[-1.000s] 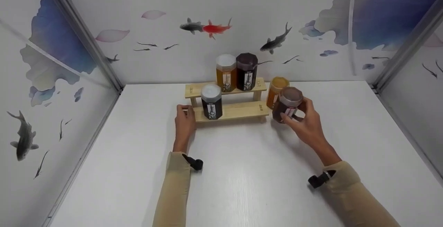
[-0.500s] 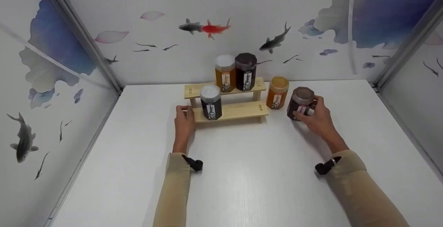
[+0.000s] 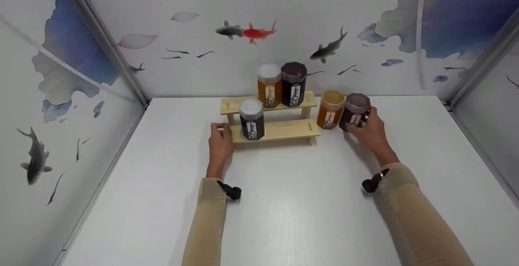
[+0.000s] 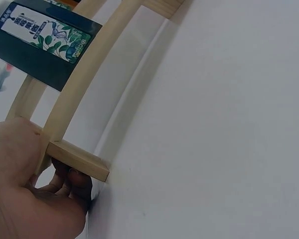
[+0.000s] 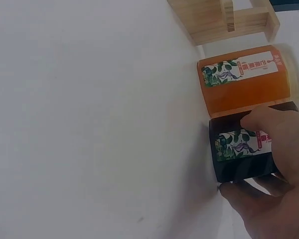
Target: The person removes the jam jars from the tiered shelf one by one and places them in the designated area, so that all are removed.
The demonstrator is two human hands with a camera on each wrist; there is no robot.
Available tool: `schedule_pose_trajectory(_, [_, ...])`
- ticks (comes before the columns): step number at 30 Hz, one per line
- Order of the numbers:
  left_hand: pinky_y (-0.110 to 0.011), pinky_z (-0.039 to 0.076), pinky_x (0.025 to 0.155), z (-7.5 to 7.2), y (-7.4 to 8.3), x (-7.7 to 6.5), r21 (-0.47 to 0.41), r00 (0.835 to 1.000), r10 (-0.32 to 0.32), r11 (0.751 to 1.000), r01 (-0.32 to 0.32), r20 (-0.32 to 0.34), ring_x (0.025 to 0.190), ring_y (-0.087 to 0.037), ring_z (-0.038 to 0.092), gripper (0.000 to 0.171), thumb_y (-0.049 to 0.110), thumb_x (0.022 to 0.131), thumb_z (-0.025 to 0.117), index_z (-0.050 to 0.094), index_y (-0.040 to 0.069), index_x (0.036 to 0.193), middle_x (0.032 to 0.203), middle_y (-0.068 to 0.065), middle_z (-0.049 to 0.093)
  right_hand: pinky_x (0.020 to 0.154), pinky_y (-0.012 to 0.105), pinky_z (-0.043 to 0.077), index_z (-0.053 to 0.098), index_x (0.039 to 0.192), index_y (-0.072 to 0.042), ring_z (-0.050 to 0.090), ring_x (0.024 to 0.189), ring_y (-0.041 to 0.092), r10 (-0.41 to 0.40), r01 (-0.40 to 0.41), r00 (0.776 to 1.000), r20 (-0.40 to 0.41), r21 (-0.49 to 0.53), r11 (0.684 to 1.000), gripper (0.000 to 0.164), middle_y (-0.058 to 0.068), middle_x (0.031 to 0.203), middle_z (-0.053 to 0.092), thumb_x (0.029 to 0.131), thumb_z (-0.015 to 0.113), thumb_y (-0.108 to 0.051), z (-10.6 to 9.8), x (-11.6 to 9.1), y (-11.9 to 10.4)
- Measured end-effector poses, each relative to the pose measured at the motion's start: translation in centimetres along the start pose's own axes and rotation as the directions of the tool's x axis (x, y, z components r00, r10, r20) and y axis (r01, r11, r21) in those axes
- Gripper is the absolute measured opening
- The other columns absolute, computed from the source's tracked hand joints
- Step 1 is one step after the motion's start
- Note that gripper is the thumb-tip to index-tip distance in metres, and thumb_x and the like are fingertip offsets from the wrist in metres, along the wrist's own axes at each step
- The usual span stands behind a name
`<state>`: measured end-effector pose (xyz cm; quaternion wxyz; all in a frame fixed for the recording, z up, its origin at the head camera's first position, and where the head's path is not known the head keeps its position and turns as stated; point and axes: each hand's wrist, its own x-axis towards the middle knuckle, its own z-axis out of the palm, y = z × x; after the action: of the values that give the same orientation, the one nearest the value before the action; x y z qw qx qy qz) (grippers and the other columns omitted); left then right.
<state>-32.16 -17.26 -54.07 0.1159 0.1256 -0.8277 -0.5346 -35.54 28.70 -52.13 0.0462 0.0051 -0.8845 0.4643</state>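
My right hand (image 3: 372, 131) grips a dark jar with a brownish lid (image 3: 357, 112), thumb across its label and fingers round the far side. Right beside it stands an orange jar (image 3: 330, 110); the two touch or nearly touch in the right wrist view. My left hand (image 3: 220, 144) holds the left end of a two-step wooden rack (image 3: 290, 129), its fingers curled under the lower step's end in the left wrist view. On that step sits a dark jar with a white lid (image 3: 252, 120). The upper step bears an amber jar (image 3: 269, 87) and a black jar (image 3: 294, 85).
The white table (image 3: 284, 201) extends in front of the rack and to both sides. Behind it rises a white wall (image 3: 227, 71) printed with fish and petals. Side panels with metal posts (image 3: 109, 47) bound the table left and right.
My right hand first carried the dark brown-lidded jar rightwards from in front of the orange jar, then back beside it. The left hand stays on the rack; the head view shifted slightly.
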Motion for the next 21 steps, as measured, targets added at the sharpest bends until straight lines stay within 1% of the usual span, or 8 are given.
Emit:
schedule_pose_trajectory(5, [-0.03,0.047,0.067,-0.1,0.3,0.0,-0.014,1.0,-0.001,1.0,0.001,0.0,0.081,-0.019,0.057,0.032,0.033,0.118,0.043,0.053,0.008,0.134,0.101,-0.011,0.063,0.128,0.061,0.034,0.016,0.166,0.005,0.036,0.158,0.049,-0.02,0.02,1.0,-0.015,0.004,1.0,0.091,0.035,0.167,0.035,0.099,0.075,-0.012,0.1,0.1,0.2])
schedule_pose_trajectory(8, [-0.029,0.047,0.065,0.0,0.3,0.0,-0.019,1.0,0.003,1.0,-0.003,0.001,0.078,-0.018,0.058,0.032,0.033,0.118,0.043,0.053,0.008,0.134,0.099,-0.01,0.062,0.128,0.062,0.033,0.016,0.166,0.005,0.037,0.157,0.05,-0.027,0.027,0.999,-0.03,-0.003,1.0,0.091,0.034,0.167,0.037,0.099,0.076,-0.012,0.2,0.0,0.3])
schedule_pose_trajectory(11, [-0.03,0.048,0.062,-0.1,0.4,0.1,-0.024,1.0,0.006,1.0,-0.006,0.0,0.072,-0.018,0.058,0.033,0.035,0.118,0.043,0.053,0.009,0.135,0.096,-0.008,0.061,0.129,0.061,0.032,0.015,0.167,0.002,0.037,0.158,0.049,-0.026,0.027,0.999,-0.033,0.015,1.0,0.093,0.032,0.168,0.037,0.099,0.077,-0.014,0.3,-0.1,0.3])
schedule_pose_trajectory(13, [-0.03,0.048,0.061,-0.1,0.3,0.1,-0.025,1.0,0.007,1.0,-0.007,-0.005,0.07,-0.018,0.058,0.033,0.035,0.118,0.042,0.054,0.009,0.135,0.094,-0.008,0.06,0.129,0.06,0.032,0.013,0.168,-0.002,0.036,0.158,0.048,-0.02,0.02,1.0,-0.02,0.035,0.999,0.096,0.031,0.17,0.035,0.1,0.078,-0.016,0.3,-0.2,0.4])
schedule_pose_trajectory(15, [-0.03,0.048,0.06,-0.1,0.3,0.1,-0.031,1.0,0.004,1.0,-0.004,-0.005,0.07,-0.018,0.058,0.033,0.035,0.117,0.043,0.054,0.009,0.134,0.094,-0.007,0.06,0.13,0.059,0.032,0.007,0.171,-0.006,0.035,0.16,0.047,-0.001,0.001,1.0,0.006,0.066,0.998,0.101,0.031,0.172,0.032,0.1,0.079,-0.02,0.3,-0.4,0.5])
schedule_pose_trajectory(18, [-0.03,0.048,0.061,0.0,0.1,-0.1,-0.037,1.0,-0.003,0.999,0.003,-0.001,0.071,-0.017,0.058,0.033,0.036,0.117,0.043,0.054,0.009,0.134,0.094,-0.007,0.059,0.131,0.057,0.03,-0.001,0.173,-0.01,0.031,0.162,0.045,0.055,-0.058,0.998,0.038,0.095,0.994,0.112,0.03,0.174,0.027,0.1,0.08,-0.032,0.3,-0.8,0.7])
schedule_pose_trajectory(21, [-0.029,0.048,0.06,0.0,-0.1,-0.2,-0.047,1.0,-0.012,0.999,0.013,0.004,0.07,-0.016,0.058,0.034,0.037,0.117,0.045,0.054,0.01,0.135,0.094,-0.007,0.06,0.132,0.059,0.027,-0.007,0.173,-0.014,0.026,0.165,0.044,0.102,-0.106,0.994,0.038,0.121,0.987,0.121,0.028,0.177,0.021,0.097,0.081,-0.045,0.3,-1.1,0.7])
